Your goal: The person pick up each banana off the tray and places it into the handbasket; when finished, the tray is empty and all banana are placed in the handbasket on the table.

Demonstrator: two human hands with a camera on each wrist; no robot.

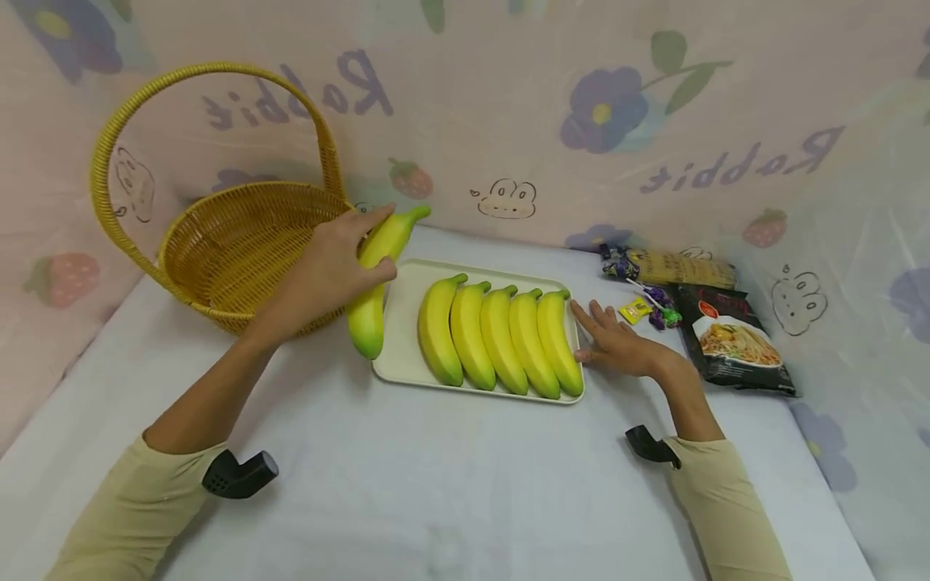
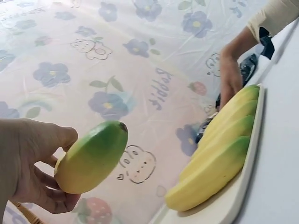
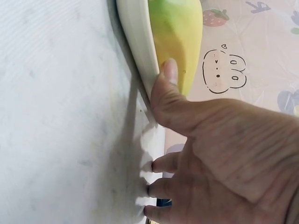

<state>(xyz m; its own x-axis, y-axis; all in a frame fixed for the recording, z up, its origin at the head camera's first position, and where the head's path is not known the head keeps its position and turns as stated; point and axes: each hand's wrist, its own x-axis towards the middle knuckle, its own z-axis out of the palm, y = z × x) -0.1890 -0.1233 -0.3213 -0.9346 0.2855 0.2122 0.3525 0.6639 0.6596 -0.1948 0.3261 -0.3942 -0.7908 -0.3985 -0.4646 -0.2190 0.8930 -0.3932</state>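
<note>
My left hand (image 1: 330, 262) grips a yellow banana (image 1: 369, 311) with green ends, between the basket and the tray's left edge. In the left wrist view the thumb and fingers pinch that banana (image 2: 96, 156) from either side, its green tip toward the camera. Several more bananas (image 1: 497, 339) lie side by side on a cream rectangular tray (image 1: 401, 371). At the tray's right edge is my right hand (image 1: 617, 343), fingers spread. The right wrist view has its thumb (image 3: 170, 93) against the tray rim (image 3: 138, 42), beside the end banana (image 3: 175, 42).
A yellow woven basket (image 1: 211, 242) with a tall arched handle stands at the back left. To the right lie a black noodle packet (image 1: 737, 339), a long yellowish packet (image 1: 679, 268), a small yellow sachet (image 1: 635, 310) and purple-wrapped candies (image 1: 661, 307). A printed curtain (image 1: 472, 105) hangs behind.
</note>
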